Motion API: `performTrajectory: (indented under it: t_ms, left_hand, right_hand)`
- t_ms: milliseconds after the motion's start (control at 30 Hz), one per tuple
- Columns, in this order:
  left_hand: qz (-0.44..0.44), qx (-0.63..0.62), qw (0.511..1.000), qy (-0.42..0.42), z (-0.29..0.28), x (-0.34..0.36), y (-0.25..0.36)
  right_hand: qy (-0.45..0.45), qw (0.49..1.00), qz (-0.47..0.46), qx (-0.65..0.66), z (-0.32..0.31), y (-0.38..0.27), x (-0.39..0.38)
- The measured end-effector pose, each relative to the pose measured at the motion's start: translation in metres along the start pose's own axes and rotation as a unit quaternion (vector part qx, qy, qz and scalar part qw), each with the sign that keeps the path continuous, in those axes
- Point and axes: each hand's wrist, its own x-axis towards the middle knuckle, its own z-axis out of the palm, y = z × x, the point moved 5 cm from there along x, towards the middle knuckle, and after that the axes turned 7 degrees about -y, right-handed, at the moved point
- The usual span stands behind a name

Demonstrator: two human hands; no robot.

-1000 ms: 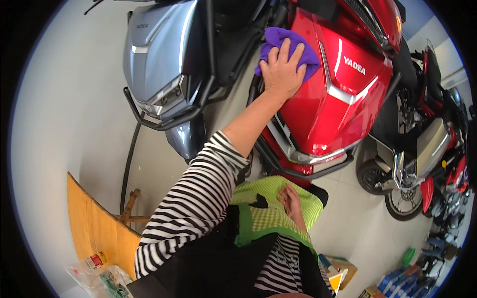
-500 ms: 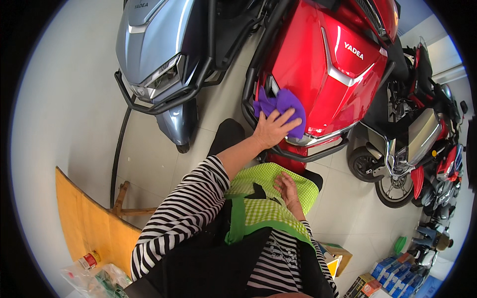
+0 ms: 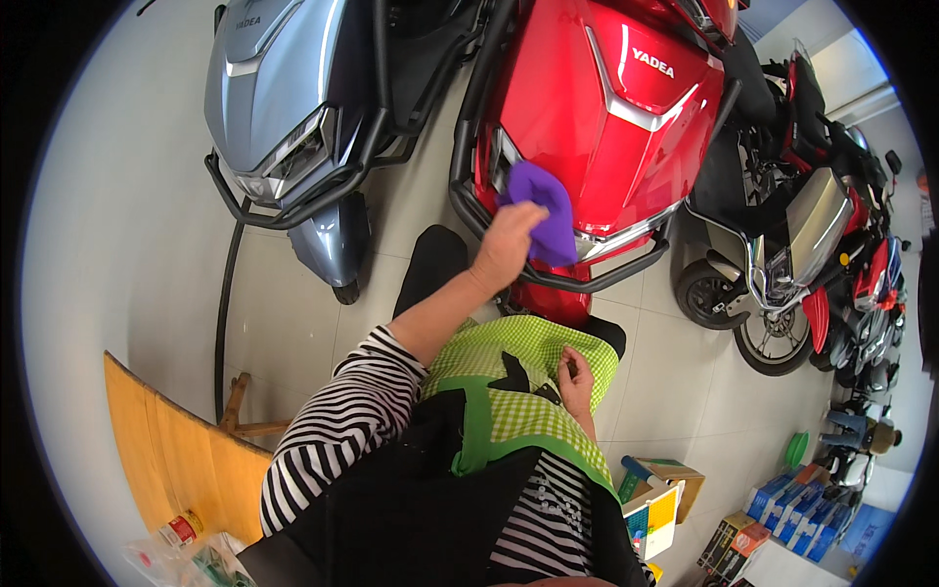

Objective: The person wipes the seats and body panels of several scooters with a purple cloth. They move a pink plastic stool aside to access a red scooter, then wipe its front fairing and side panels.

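Your left hand [image 3: 507,243] has its fingers clamped on the purple cloth [image 3: 550,220] at the red scooter's [image 3: 548,108] front edge, near its black guard bar [image 3: 606,282]. Tiled floor [image 3: 391,262] separates the blue scooter [image 3: 279,83]. Your right hand's [image 3: 577,380] fingers curl loosely, slightly apart, by the apron [image 3: 523,342].

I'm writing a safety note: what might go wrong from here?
The left hand could knock its knuckles on the black bar close by. The bunched cloth might snag on that bar. Any grit in the cloth, too small to see here, could scratch the glossy red panel.
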Motion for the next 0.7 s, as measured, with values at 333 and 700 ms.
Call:
performTrajectory:
  t_ms: [333,700]
  left_hand:
    - [-0.172,-0.401,0.870,0.231,-0.069,0.112,-0.035]
    - [0.069,0.352,0.934,0.007,0.042,0.141,0.016]
  right_hand:
    - [0.028,0.999,0.018,0.020,-0.008,0.014,-0.008]
    - [0.006,0.999,0.035,-0.034,-0.003,0.008,-0.004]
